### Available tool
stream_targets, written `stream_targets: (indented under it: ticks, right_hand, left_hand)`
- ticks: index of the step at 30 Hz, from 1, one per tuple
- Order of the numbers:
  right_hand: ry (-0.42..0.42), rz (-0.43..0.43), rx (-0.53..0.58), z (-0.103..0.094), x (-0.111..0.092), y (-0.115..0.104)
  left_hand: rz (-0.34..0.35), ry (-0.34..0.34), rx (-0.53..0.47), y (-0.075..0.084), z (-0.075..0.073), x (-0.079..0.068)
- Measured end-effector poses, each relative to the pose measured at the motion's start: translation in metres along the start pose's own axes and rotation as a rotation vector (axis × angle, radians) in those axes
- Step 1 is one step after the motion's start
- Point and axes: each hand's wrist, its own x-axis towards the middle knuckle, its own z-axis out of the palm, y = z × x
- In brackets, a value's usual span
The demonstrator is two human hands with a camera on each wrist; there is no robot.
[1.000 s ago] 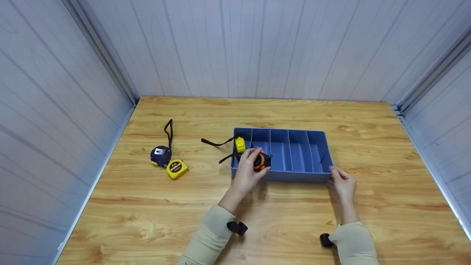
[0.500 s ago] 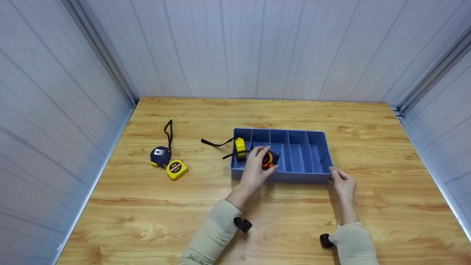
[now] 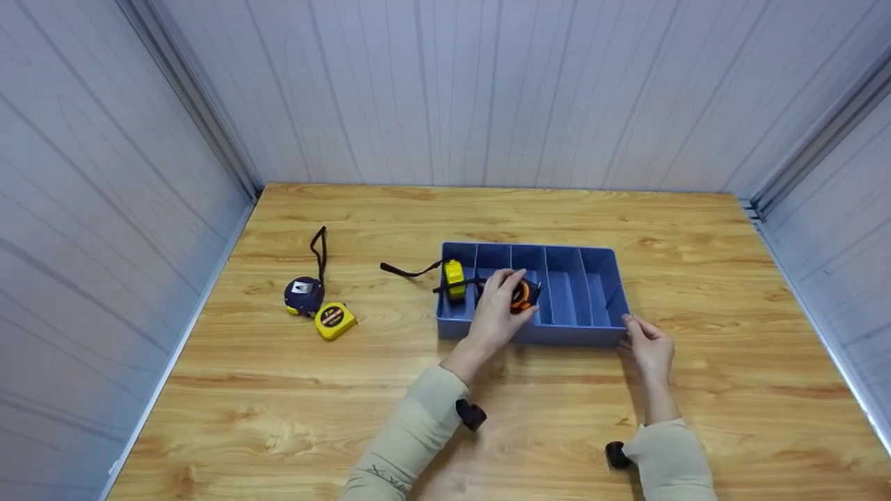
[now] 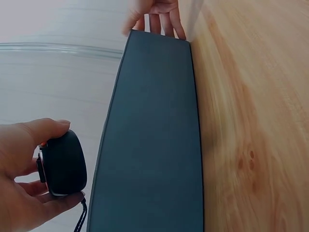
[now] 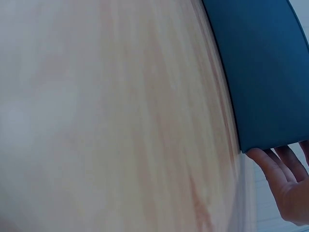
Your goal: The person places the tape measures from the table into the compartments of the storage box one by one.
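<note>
Over the blue divided box (image 3: pixel 571 335), my left hand (image 3: pixel 493 316) grips a black-and-orange tape measure (image 3: pixel 527 296) between thumb and fingers. In the left wrist view the tape measure (image 4: pixel 66 165) is above the box's rim, with its dark cord hanging from it. In the head view its strap trails left across a yellow tape measure (image 3: pixel 454 280) standing in the leftmost compartment. At the box's front right corner my right hand (image 3: pixel 652 351) holds the wall. The right wrist view shows those fingers (image 5: pixel 271 169) against the box's end.
On the left of the table (image 3: pixel 278 410) lie a dark blue tape measure (image 3: pixel 303 295) with a looped strap and a small yellow tape measure (image 3: pixel 335 320). A black strap (image 3: pixel 411 271) hangs over the box's left edge. Pale panel walls (image 3: pixel 459 90) enclose the table.
My left hand has moved right across the box with the black-and-orange tape measure, from the second compartment towards the third. Its strap trailed along. My right hand and the box have stayed put.
</note>
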Motion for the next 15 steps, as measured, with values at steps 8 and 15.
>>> stream_targets:
  ticks: [8,15]
  right_hand:
    - [-0.003,0.006,-0.028,0.0006,-0.0004,-0.0020]
    - [-0.015,0.001,0.007,-0.0006,-0.0003,0.0000]
  left_hand:
    - [0.022,-0.004,0.039,0.0000,0.0064,0.0077]
    - [0.024,-0.030,0.074,-0.0010,0.0107,0.0111]
